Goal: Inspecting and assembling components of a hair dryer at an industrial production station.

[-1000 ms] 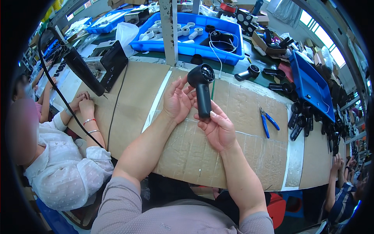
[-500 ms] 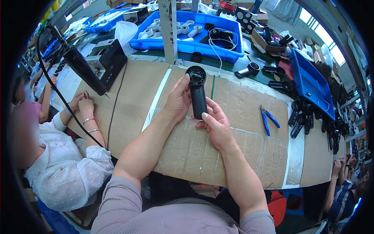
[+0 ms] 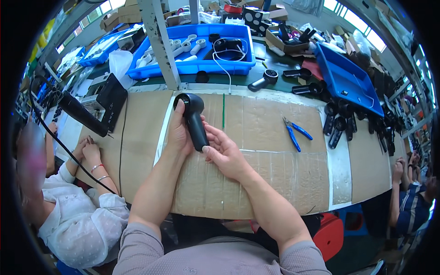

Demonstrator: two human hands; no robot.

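Before me runs a long workbench topped with brown cardboard, a chipped pale metal post at its far edge. Bright windows glow high right and left. To my right, a red stool above dark green floor.

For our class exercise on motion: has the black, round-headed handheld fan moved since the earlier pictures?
Yes. Judged against the thin green strip on the brown cardboard, the black fan has shifted left, farther from it.
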